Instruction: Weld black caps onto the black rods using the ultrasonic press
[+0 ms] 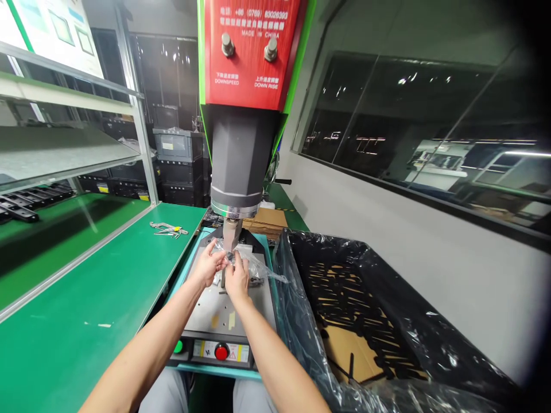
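Both my hands are under the metal horn (231, 232) of a red and black ultrasonic welding machine (243, 143). Crumpled clear plastic film (260, 267) lies around the fixture there and trails off to the right. My left hand (208, 265) pinches the film at the left of the horn, thumb and fingers curled in. On the right side my right hand (237, 277) is closed on the film, its fingers bent close to the horn tip. The small fixture part between the hands is mostly hidden by fingers and film. Below is the grey metal base plate (206, 307).
At the plate's front are a red button (221, 351) and a green button (178, 346). A black plastic-lined bin (297, 298) with dark strips on cardboard stands right. Tools (169, 230) lie on the green table (107, 287) at left. Crates (178, 155) are stacked behind.
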The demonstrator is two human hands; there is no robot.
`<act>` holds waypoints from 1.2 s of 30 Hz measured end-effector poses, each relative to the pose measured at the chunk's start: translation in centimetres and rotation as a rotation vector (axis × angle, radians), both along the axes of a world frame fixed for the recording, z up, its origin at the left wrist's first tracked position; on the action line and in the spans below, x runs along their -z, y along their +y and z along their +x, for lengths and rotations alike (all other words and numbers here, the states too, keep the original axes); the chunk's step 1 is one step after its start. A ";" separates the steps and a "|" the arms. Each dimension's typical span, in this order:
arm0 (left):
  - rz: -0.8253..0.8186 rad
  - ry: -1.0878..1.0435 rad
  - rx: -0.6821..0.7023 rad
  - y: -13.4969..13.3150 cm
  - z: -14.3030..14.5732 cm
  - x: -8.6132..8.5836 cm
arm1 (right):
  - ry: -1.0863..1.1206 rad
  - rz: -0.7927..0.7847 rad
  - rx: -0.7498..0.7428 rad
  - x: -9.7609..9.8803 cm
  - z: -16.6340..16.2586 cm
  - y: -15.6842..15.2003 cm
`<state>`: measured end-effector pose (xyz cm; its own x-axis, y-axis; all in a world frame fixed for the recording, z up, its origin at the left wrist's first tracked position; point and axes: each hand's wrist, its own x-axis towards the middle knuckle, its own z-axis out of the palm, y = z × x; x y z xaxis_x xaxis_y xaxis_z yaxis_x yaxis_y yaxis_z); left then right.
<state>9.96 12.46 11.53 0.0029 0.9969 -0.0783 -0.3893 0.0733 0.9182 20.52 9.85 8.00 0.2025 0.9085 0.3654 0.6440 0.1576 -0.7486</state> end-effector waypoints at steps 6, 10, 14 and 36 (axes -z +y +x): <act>-0.042 -0.005 -0.036 0.7 -0.4 0.2 | -0.070 -0.069 -0.042 -2.4 1.1 2.4; -0.047 -0.024 -0.070 1.3 -0.5 0.2 | -0.030 -0.060 -0.081 -2.9 1.4 3.0; -0.046 -0.024 -0.097 1.5 -0.5 0.5 | 0.047 -0.061 -0.168 -2.7 2.4 1.8; 0.261 0.501 0.138 -17.0 -6.6 8.5 | 0.712 -0.177 -0.689 -0.2 1.1 -10.9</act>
